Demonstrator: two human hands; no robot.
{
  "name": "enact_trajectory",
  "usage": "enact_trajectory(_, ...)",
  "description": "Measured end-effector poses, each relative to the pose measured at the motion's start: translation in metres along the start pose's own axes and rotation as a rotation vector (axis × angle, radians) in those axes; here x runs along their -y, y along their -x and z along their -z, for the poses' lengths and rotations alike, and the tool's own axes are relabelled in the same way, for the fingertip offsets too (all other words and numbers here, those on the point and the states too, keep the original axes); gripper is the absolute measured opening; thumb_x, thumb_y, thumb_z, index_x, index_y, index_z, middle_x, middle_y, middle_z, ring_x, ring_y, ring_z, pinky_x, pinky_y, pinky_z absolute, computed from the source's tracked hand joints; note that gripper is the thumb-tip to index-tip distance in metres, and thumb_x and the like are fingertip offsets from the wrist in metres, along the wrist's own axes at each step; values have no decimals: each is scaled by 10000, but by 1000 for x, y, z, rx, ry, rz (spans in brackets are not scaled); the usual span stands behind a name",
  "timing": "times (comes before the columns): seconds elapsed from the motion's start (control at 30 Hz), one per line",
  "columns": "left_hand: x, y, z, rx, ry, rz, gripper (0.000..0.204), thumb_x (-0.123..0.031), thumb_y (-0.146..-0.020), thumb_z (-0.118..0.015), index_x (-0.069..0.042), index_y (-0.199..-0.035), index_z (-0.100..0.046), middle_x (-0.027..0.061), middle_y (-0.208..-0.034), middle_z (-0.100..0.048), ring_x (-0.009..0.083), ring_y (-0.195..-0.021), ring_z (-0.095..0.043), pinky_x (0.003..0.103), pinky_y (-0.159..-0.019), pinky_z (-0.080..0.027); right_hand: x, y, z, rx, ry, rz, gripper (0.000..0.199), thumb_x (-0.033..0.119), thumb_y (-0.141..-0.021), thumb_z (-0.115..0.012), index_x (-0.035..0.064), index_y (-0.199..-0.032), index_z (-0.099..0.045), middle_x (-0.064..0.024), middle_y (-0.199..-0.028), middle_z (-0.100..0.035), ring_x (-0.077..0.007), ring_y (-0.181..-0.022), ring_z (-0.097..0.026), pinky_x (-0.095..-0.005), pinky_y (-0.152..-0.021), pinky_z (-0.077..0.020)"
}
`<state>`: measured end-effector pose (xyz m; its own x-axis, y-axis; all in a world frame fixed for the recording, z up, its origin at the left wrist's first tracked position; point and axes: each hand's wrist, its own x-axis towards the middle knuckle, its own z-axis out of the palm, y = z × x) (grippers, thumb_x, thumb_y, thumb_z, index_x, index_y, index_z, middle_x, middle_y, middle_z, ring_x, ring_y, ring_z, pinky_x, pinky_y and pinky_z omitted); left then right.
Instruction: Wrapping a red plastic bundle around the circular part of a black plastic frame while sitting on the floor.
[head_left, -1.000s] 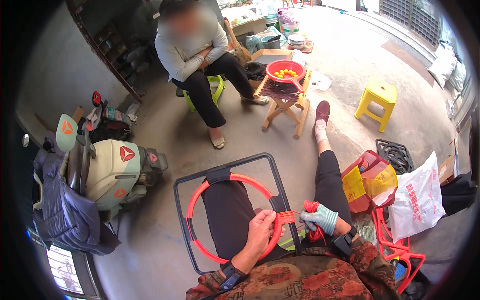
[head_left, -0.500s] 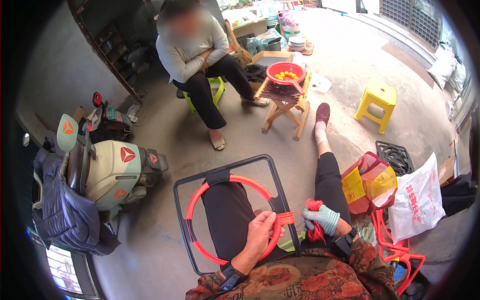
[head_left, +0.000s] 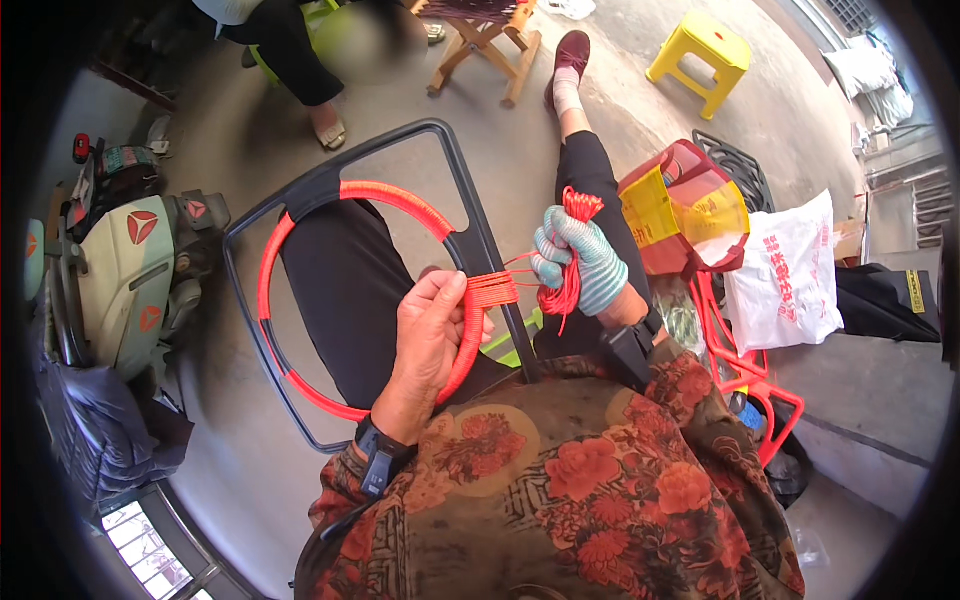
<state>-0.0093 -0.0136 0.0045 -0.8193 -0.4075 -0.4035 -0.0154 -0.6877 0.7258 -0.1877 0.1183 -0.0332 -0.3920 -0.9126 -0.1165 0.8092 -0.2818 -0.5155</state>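
Observation:
A black rectangular frame [head_left: 468, 190] lies tilted over my left thigh. Inside it is a ring [head_left: 400, 201] wrapped mostly in red-orange cord, with dark bare stretches between the wrapped parts. My bare left hand [head_left: 428, 328] grips the ring's right side, thumb pressed at the edge of several cord turns [head_left: 492, 290] that pass around ring and frame bar. The fingertips behind the ring are partly hidden. To the right, my right hand [head_left: 588, 262], in a pale blue-and-white glove, is closed round a bundle of red cord [head_left: 583, 204]. Thin strands run from the bundle to the turns.
A red-and-yellow bag [head_left: 690, 215] and a white plastic bag [head_left: 785, 275] stand right of my leg, near a red metal frame [head_left: 780, 400]. A yellow stool [head_left: 703, 55] and folding wooden stool [head_left: 490, 55] are ahead. A scooter [head_left: 140, 250] stands left; another person's legs [head_left: 295, 60] show at the top.
My view has tipped downward, so the seated person is mostly cut off and the frame sits higher in view. My right hand has risen slightly relative to the frame, still gripping the cord bundle.

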Motion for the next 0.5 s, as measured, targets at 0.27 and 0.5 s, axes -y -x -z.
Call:
enact_trajectory(0.27, 2, 3, 0, -28, -85, 10, 98, -148, -936, -555, -54, -941, -528, 115, -776, -648, 193, -588, -655, 280, -493, -550, 21, 8, 10, -527, 747, -159, 315, 339, -900, -589, 32, -970, -576, -104, -790, -624, -224, -708, -619, -337, -611, -506)
enact_trajectory(0.5, 0, 4, -8, -142, -163, -182, 345, -340, -993, -399, -30, -1099, -507, 108, -988, -633, 160, -832, -641, 283, -707, -535, 28, 2, -71, -142, 1988, 982, 316, 89, -728, -599, 85, -1044, -611, -130, -1052, -618, -286, -973, -603, -408, -860, -484)
